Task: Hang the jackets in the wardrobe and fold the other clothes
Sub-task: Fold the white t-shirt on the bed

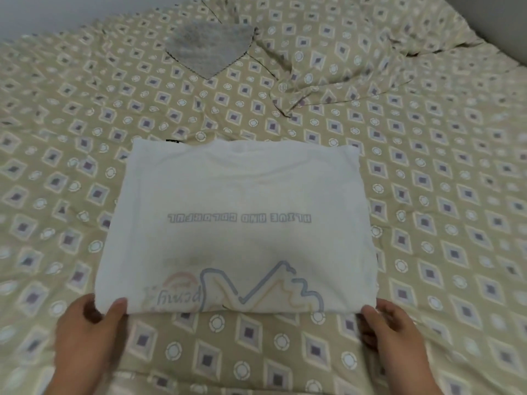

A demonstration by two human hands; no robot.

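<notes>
The fingers of my left hand (85,332) are hidden under the T-shirt (236,195). The bottom edge cuts off my left hand and right hand (390,329) at the wrist. The black item (172,141) is too small to identify.

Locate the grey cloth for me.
In the head view the grey cloth lies on the patterned bedspread at the far end, left of centre, beyond the folded white T-shirt and apart from it.

A beige bedsheet (71,115) covers the whole bed (456,280), printed with rows of purple-centred diamonds and small pale rings. It lies rumpled, with a bunched ridge of folds (328,89) toward the far right. A flat grey cloth (209,48) with a zigzag edge rests on it at the far side. Pale wall (57,10) shows beyond
</notes>
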